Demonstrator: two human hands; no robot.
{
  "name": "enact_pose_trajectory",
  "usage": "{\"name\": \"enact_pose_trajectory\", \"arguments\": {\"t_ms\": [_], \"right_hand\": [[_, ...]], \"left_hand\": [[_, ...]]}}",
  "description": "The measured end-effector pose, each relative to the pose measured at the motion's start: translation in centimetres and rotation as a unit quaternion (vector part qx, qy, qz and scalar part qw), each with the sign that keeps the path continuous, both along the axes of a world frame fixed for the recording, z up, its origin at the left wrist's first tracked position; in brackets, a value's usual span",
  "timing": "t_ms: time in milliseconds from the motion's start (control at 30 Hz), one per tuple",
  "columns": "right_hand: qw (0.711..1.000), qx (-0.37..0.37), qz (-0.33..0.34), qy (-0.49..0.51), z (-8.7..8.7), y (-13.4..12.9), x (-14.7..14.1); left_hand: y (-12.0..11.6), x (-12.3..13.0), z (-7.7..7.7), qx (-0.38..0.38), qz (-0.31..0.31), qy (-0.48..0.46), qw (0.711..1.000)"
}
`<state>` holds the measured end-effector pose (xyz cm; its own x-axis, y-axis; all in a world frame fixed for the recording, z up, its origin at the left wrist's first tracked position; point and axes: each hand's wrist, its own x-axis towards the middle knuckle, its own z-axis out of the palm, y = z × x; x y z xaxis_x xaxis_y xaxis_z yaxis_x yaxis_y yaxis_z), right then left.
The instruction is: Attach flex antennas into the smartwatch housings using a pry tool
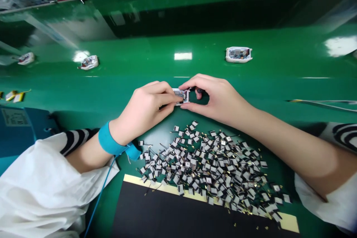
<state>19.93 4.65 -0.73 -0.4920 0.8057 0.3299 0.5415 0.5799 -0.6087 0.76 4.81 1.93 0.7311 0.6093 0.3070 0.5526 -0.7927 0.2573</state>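
A small white casing with a circuit board (182, 96) inside sits between my hands, over the green table. My left hand (149, 108) is closed at the casing's left end, a finger reaching onto the board; its wrist wears a teal strap (107, 139) with a blue cord. At the right end, my right hand (214, 95) grips the casing between thumb and index finger. A small dark item (199, 90) shows at its curled fingers; I cannot make out what it is. Just below lies a heap of small grey-and-black square parts with short leads (206, 163).
More white casings with boards lie beyond my hands, one at the right (239, 55), one left of centre (89, 62). A black sheet with a yellow edge (156, 212) lies under the heap's near side. Wires (320, 102) are at right; a blue bin (16, 130) is at left.
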Motion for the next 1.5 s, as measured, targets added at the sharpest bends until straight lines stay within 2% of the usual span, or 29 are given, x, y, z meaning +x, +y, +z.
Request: {"name": "enact_pose_trajectory", "arguments": {"t_ms": [300,733,1133,1500], "right_hand": [[1.000,-0.024,-0.007,-0.009,0.14,-0.07,-0.07],[0.999,-0.040,-0.007,-0.015,0.38,-0.14,-0.06],[0.999,-0.041,-0.019,-0.025,0.36,-0.11,-0.12],[0.998,-0.043,-0.018,-0.035,0.40,-0.14,-0.07]], "left_hand": [[-0.39,0.16,-0.36,0.010,0.040,-0.006,0.999],[-0.79,0.42,-0.15,-0.031,0.081,-0.033,0.996],[-0.59,0.65,0.12,-0.056,0.076,-0.020,0.995],[-0.65,0.63,0.09,-0.047,0.071,-0.008,0.996]]}}
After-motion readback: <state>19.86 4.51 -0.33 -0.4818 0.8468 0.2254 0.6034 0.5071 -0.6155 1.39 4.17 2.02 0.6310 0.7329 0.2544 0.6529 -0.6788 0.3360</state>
